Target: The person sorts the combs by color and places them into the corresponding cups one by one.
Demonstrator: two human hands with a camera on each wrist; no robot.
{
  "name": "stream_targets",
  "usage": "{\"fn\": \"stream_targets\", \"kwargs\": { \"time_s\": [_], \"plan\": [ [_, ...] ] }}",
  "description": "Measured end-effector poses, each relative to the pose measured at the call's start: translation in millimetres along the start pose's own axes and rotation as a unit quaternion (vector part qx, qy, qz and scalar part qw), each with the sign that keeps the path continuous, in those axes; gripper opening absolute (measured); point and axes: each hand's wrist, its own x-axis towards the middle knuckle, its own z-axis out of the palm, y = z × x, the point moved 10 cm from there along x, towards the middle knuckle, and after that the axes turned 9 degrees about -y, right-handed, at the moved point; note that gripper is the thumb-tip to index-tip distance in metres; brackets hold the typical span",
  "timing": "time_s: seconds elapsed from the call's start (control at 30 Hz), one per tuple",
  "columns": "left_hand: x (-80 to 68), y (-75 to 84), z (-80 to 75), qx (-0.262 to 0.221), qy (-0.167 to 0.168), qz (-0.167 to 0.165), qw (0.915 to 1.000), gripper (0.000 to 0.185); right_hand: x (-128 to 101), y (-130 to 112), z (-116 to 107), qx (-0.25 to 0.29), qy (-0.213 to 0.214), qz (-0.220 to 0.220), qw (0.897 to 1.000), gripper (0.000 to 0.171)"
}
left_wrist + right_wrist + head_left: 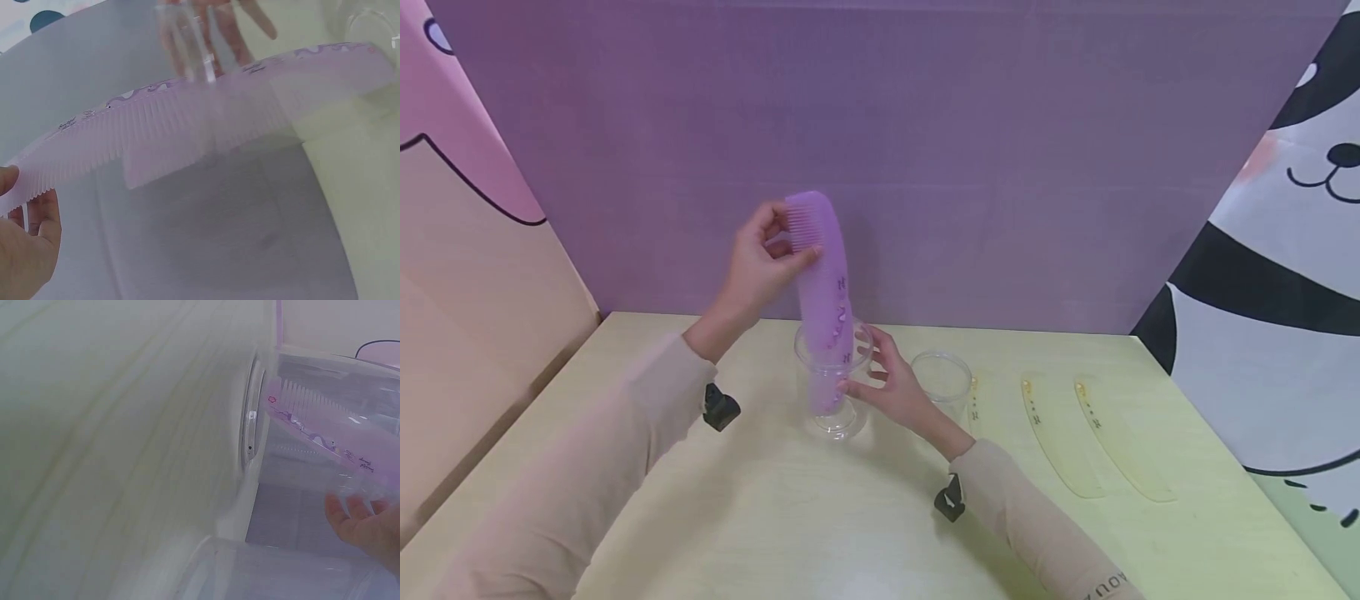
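Note:
A purple translucent comb (818, 267) with printed marks along its spine is pinched near its top by my left hand (760, 254), thumb in front and fingers behind. Its lower end reaches down into a clear footed cup (805, 375) on the table. In the left wrist view a second purple comb (153, 164) overlaps the held one, its squared end showing below the teeth. My right hand (895, 383) holds the cup from the right side, thumb in front and fingers behind. The right wrist view shows the fingers (340, 515) at the cup's wall, purple inside.
Another clear cup (953, 398) stands just right of the held cup, partly behind my right wrist. Three pale yellow transparent combs (1060, 454) lie on the table at the right. A purple wall panel (970, 167) rises along the table's back edge.

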Motion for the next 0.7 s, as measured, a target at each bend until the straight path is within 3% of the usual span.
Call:
{"fn": "stream_targets", "kwargs": {
  "time_s": [0.3, 0.7],
  "plan": [
    [-7.8, -15.9, 14.8, 0.014, -0.028, 0.008, 0.9995, 0.048, -0.2, 1.8, -1.2, -0.002, 0.002, -0.002, 1.000, 0.080],
    [-22.6, -43.1, 34.4, 0.048, -0.064, -0.007, 0.9968, 0.044, -1.0, -2.0, -0.9, 0.003, -0.002, -0.015, 1.000, 0.080]
  ]
}}
